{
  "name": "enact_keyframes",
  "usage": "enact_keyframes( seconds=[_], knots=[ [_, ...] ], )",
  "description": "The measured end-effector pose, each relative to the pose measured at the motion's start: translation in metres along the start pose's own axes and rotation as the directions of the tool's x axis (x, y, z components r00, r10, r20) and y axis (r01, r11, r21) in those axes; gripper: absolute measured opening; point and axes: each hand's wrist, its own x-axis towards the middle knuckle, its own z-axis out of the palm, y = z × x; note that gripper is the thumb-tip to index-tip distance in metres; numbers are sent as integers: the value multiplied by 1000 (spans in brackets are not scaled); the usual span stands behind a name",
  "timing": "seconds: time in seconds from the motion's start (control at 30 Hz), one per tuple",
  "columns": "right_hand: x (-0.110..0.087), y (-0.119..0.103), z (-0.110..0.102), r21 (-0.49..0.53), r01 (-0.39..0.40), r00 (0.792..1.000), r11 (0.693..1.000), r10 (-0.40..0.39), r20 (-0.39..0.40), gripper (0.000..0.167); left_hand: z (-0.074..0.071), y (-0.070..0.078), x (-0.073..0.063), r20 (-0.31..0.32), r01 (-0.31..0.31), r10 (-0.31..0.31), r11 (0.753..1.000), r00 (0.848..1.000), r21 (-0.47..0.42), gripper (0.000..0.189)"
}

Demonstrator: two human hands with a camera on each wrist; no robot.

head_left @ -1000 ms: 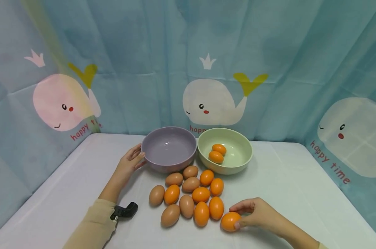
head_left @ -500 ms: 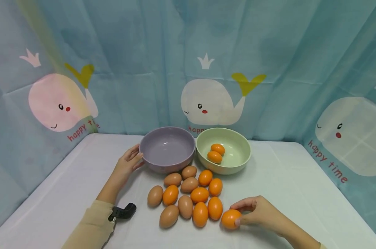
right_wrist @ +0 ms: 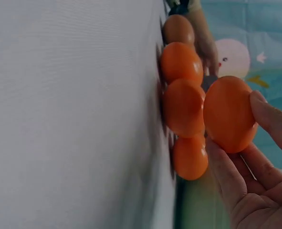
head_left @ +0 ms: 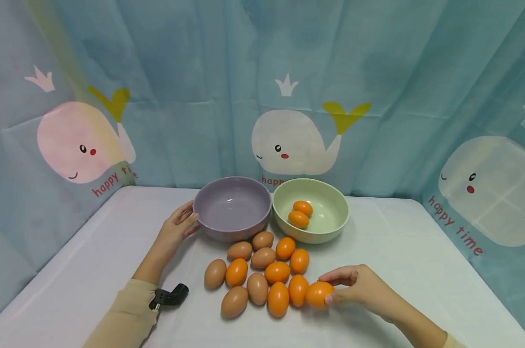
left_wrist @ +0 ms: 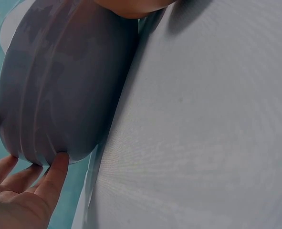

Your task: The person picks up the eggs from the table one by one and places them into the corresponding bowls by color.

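In my right hand (head_left: 367,292) an orange egg (head_left: 320,295) is pinched between thumb and fingers. The right wrist view shows this held egg (right_wrist: 230,114) raised off the table, in front of other eggs. My left hand (head_left: 177,224) rests its fairly straight fingers against the outer left side of a purple bowl (head_left: 232,234). Touching that bowl on the right is a light green bowl (head_left: 332,217) with two orange eggs (head_left: 298,219) inside. Brown eggs (head_left: 234,302) and orange eggs (head_left: 278,299), several of each, lie mixed in front of the bowls.
A white cloth (head_left: 384,241) covers the table. Behind and at both sides hangs a blue curtain (head_left: 193,96) printed with whales. A black strap device (head_left: 171,296) sits at my left wrist.
My right hand has lifted the orange egg off the table and moved it slightly forward. The left hand stays at the purple bowl. The head view has shifted a little.
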Motion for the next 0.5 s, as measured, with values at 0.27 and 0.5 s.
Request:
enact_keyframes(
  seconds=[0.27,0.5],
  knots=[
    [9,-13,-7,-13,21,999,1000,-22,-33,45,0,0,-1,-1,-1,1,1000,1000,-7,69],
    [22,-20,-15,-9,28,997,1000,-29,-69,47,0,-2,1,-12,0,1,1000,1000,5,69]
  ],
)
